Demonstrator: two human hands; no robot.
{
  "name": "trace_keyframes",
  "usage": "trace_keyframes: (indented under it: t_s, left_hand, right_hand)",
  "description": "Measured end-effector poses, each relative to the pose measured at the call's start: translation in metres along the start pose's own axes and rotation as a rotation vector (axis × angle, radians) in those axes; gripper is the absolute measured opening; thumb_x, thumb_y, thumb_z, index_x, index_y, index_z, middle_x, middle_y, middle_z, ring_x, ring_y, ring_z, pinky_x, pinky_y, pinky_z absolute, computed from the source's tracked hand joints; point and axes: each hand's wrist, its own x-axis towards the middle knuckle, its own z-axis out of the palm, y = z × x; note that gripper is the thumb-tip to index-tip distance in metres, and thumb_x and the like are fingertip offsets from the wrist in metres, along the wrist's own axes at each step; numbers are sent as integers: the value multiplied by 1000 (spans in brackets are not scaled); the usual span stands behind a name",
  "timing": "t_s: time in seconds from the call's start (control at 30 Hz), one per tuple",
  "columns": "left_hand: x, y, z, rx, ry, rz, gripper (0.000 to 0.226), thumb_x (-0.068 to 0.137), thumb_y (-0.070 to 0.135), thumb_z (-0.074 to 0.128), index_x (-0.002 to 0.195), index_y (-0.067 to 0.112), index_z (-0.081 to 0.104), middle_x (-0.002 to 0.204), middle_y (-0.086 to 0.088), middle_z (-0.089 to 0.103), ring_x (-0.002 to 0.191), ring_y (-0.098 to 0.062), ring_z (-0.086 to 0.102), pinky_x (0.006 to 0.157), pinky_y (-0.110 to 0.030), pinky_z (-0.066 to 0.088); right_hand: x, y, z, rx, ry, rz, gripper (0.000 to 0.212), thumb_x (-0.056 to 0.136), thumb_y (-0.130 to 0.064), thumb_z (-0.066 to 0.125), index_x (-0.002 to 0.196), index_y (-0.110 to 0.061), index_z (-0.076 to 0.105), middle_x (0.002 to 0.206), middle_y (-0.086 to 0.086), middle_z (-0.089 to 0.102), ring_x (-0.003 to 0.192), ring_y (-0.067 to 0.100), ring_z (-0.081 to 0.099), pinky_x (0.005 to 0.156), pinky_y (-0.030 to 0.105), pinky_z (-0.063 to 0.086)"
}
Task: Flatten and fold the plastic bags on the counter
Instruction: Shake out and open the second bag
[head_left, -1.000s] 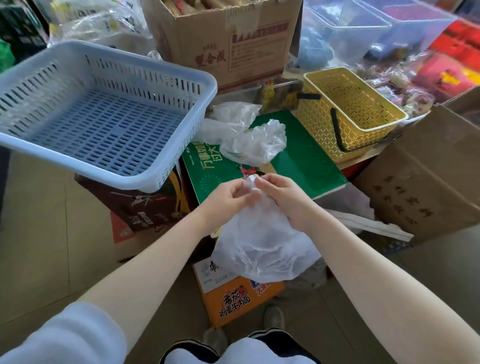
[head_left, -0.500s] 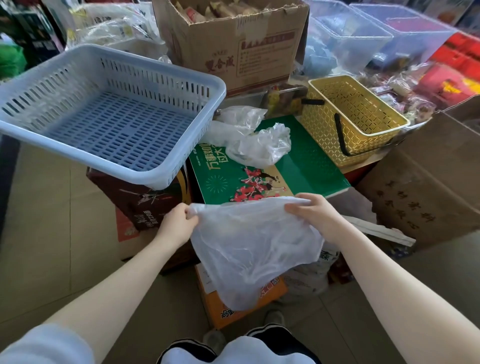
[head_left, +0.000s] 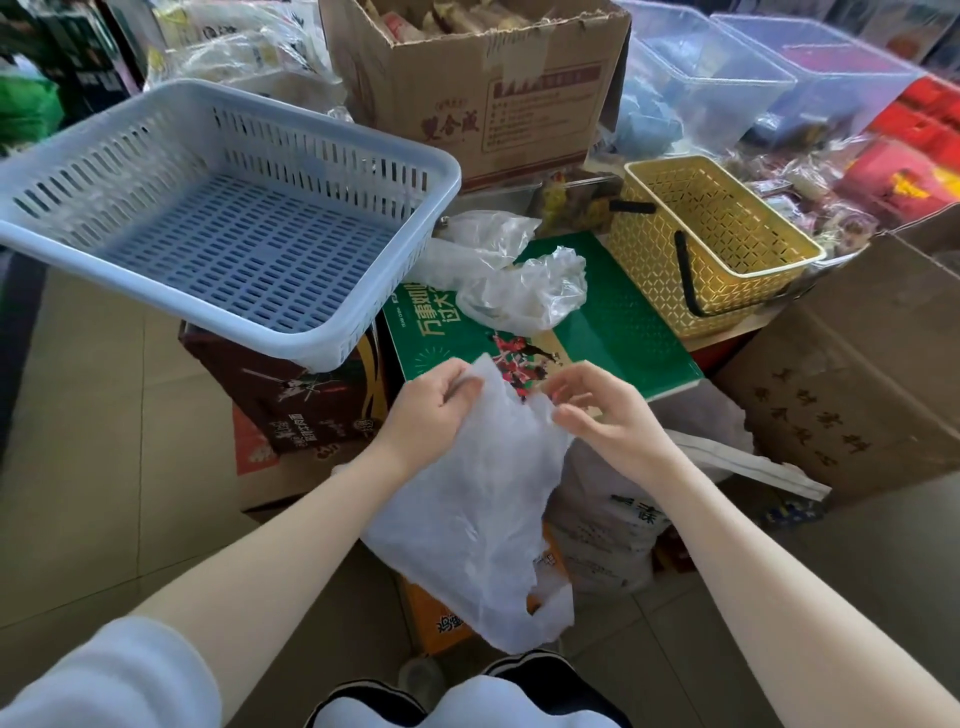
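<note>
One bag (head_left: 467, 499) is hanging crumpled and translucent in front of me, below the green box (head_left: 597, 332). Half a second ago I was stretching it wide; now my hands are drawing together. Left hand (head_left: 434, 410) is gripping its top edge, right hand (head_left: 597, 410) pinching the other corner, so flattening is barely starting. Two more bags (head_left: 524, 291) are waiting crumpled on the box.

A pale blue slotted basket (head_left: 223, 228) sits at ten o'clock, resting on a dark brown box (head_left: 291, 400). At twelve stands an open cardboard carton (head_left: 483, 98) with packets inside. A green box (head_left: 613, 332) lies flat near the centre, with a yellow basket (head_left: 727, 254) with black handles just beside it at two. Clear tubs (head_left: 737, 78) stand behind. A large brown carton (head_left: 852, 395) fills three o'clock; an orange box (head_left: 441, 623) sits on the floor at six.
</note>
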Motion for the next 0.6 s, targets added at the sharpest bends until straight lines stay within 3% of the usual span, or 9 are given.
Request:
trace_keyframes:
  t_s: [0.07, 0.13, 0.2, 0.27, 0.33, 0.4, 0.5, 0.6]
  left_hand:
    - [-1, -5, -3, -53, 94, -73, 35, 98, 27, 42, 68, 9, 39, 58, 1, 34, 52, -8, 32, 54, -26, 30]
    - [0, -7, -4, -104, 164, -130, 35, 99, 26, 39, 66, 14, 37, 59, 2, 34, 50, -5, 33, 54, -23, 32]
    - [1, -7, -6, -137, 234, -163, 35, 99, 24, 37, 66, 16, 36, 60, 2, 34, 47, -1, 33, 50, -14, 31]
    - [3, -11, -12, -122, 312, -183, 32, 100, 24, 36, 69, 14, 39, 63, 3, 37, 52, 1, 35, 55, -12, 32]
    - [8, -16, -25, -120, 426, -202, 27, 100, 26, 36, 78, 13, 47, 71, 6, 44, 65, -2, 42, 65, -15, 35]
    - [12, -18, -38, -91, 488, -148, 27, 100, 25, 37, 78, 13, 48, 70, 5, 44, 64, -3, 39, 63, -15, 34]
    - [6, -12, -35, 66, 348, 33, 33, 99, 21, 38, 66, 20, 38, 59, 2, 34, 54, -5, 32, 51, -16, 29]
    - [-1, -6, -21, 92, 286, 113, 33, 98, 21, 39, 66, 25, 33, 53, 4, 30, 50, -8, 31, 46, -20, 25]
  right_hand:
    - [-7, 12, 1, -97, -29, -31, 36, 72, -44, 69, 98, -21, 60, 95, -5, 63, 87, 10, 58, 78, 18, 46]
    - [-6, 23, 9, -202, -47, -41, 28, 76, -27, 75, 96, -14, 61, 91, -2, 64, 83, 14, 59, 75, 22, 47]
    - [-3, 30, 16, -242, -76, -51, 11, 83, -13, 67, 82, -8, 57, 78, 3, 61, 71, 18, 55, 67, 27, 44]
    - [-2, 39, 14, -306, -151, -56, 20, 89, -13, 58, 72, -14, 49, 66, -1, 51, 59, 15, 45, 56, 24, 35]
    - [-8, 57, 8, -528, -281, -7, 25, 94, -19, 51, 71, -21, 42, 63, -4, 49, 55, 15, 46, 53, 26, 33]
    - [-19, 84, 2, -786, -321, 133, 19, 94, -23, 48, 76, -21, 42, 73, 0, 57, 67, 23, 56, 58, 31, 39]
    - [-32, 99, -1, -1022, -281, 449, 7, 89, -15, 47, 88, -22, 50, 93, 4, 62, 82, 27, 59, 64, 29, 41]
    - [-23, 89, 3, -1084, -250, 557, 21, 85, -16, 51, 103, -17, 61, 109, 5, 60, 99, 27, 56, 84, 33, 40]
